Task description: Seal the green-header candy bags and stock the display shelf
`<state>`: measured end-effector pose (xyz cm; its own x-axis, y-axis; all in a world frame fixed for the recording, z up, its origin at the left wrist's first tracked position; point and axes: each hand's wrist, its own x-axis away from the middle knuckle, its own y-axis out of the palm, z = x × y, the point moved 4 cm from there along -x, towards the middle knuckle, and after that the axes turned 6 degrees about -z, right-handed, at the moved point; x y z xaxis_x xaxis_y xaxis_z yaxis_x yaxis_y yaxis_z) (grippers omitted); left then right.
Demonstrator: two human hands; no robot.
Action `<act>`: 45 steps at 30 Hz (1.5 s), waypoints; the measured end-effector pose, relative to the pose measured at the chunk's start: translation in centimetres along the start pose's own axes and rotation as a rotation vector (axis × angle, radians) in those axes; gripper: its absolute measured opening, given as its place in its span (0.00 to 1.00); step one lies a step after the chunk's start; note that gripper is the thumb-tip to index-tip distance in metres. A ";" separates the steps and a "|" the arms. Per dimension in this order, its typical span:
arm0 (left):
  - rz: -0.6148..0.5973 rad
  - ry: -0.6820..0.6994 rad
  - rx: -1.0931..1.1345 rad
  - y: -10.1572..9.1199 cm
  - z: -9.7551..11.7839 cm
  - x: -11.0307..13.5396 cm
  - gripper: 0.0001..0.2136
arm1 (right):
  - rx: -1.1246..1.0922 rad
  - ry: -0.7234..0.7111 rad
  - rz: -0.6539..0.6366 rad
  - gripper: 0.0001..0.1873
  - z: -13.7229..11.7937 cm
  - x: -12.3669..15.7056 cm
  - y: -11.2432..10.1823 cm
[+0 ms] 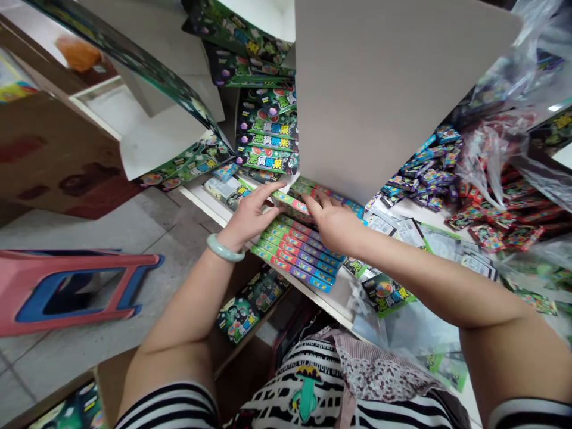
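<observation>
In the middle of the frame a row of long, narrow packs (297, 257) lies side by side at the edge of a white table (333, 298), just below a big white card (379, 89). The left hand (251, 215), with a green bracelet (223, 248) on the wrist, has its fingers stretched over the upper pack and the thumb under its end; I cannot tell if it really pinches. The right hand (334, 225) lies open and flat on the same pack, fingers pointing to the left. The packs look light, thin and rather stiff, with a glossy print, so I think they slide easily on each other. The best hold is probably at the two short ends, or along the long edges.
</observation>
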<state>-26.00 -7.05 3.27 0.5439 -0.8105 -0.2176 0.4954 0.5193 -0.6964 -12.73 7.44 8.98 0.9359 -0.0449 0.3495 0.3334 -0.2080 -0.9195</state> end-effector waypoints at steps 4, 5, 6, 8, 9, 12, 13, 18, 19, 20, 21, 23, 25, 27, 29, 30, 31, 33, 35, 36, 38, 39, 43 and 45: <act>-0.035 0.023 -0.012 -0.4 0.6 0.1 0.24 | -0.221 -0.199 -0.100 0.31 1.8 -0.7 -1.9; -0.051 0.030 -0.018 -0.5 0.7 0.1 0.24 | -0.244 -0.192 -0.110 0.27 2.5 -1.1 -2.4; -0.065 0.037 -0.021 -0.6 0.7 0.1 0.23 | -0.238 -0.144 -0.123 0.26 3.4 -1.6 -2.8; -0.086 0.048 -0.023 -0.7 0.7 0.0 0.23 | -0.162 0.020 -0.179 0.26 5.0 -2.6 -2.8; -0.092 0.050 -0.023 -0.7 0.6 0.0 0.24 | -0.118 0.086 -0.220 0.25 5.5 -3.1 -2.5; -0.111 0.054 -0.020 -0.7 0.5 -0.3 0.24 | -0.062 0.136 -0.291 0.25 6.2 -4.3 -1.6; -0.115 0.056 -0.019 -0.8 0.5 -0.3 0.24 | -0.061 0.123 -0.297 0.27 6.3 -4.6 -1.3; -0.112 0.040 -0.051 -0.9 0.5 -0.1 0.23 | -0.062 0.044 -0.170 0.26 6.6 -4.3 -0.4; -0.111 0.041 -0.062 -0.9 0.5 0.0 0.23 | -0.056 0.041 -0.117 0.28 6.6 -4.1 -0.3; -0.109 0.048 -0.071 -0.9 0.4 0.1 0.22 | -0.042 0.043 -0.069 0.29 6.6 -3.8 -0.2; -0.110 0.061 -0.078 -0.8 0.4 0.2 0.21 | -0.023 0.048 -0.039 0.29 6.7 -3.5 -0.1; -0.115 0.089 -0.091 -0.8 0.4 0.4 0.20 | 0.011 0.036 -0.034 0.23 6.7 -3.2 -0.1; -0.122 0.107 -0.109 -0.9 0.5 0.4 0.19 | -0.014 -0.044 -0.019 0.19 6.7 -2.8 -0.7; -0.136 0.112 -0.140 -0.9 0.5 0.2 0.19 | -0.111 -0.161 0.047 0.19 6.6 -1.9 -1.5; -0.153 0.111 -0.183 -0.9 0.5 0.0 0.20 | -0.215 -0.252 0.127 0.22 6.5 -0.4 -1.9; -0.160 0.110 -0.205 -0.9 0.5 -0.1 0.20 | -0.247 -0.274 0.148 0.24 6.5 0.5 -1.7; -0.167 0.111 -0.224 -0.8 0.4 -0.2 0.20 | -0.267 -0.279 0.157 0.26 6.4 1.5 -1.1; -0.183 0.118 -0.240 -0.8 0.3 -0.4 0.21 | -0.287 -0.258 0.156 0.33 6.2 3.1 0.6; -0.196 0.126 -0.234 -0.8 0.2 -0.6 0.21 | -0.300 -0.213 0.158 0.38 5.9 4.2 2.6; -0.202 0.126 -0.232 -0.7 0.2 -0.7 0.22 | -0.304 -0.185 0.162 0.37 5.8 4.5 3.6; -0.207 0.116 -0.244 -0.5 0.1 -0.8 0.22 | -0.300 -0.111 0.169 0.34 5.7 4.7 5.1; -0.210 0.107 -0.258 -0.4 0.0 -0.8 0.23 | -0.290 -0.070 0.172 0.33 5.7 4.6 5.6; -0.255 0.105 -0.288 0.5 -0.4 -0.8 0.24 | -0.239 0.035 0.163 0.33 5.9 4.1 6.6; -0.283 0.130 -0.284 0.8 -0.6 -0.8 0.25 | -0.220 0.047 0.168 0.34 5.9 4.1 6.7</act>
<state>-26.45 -6.18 2.52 0.3141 -0.9473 -0.0630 0.3964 0.1911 -0.8980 -6.02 11.63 3.17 0.9679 -0.1406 0.2085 0.1370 -0.4004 -0.9060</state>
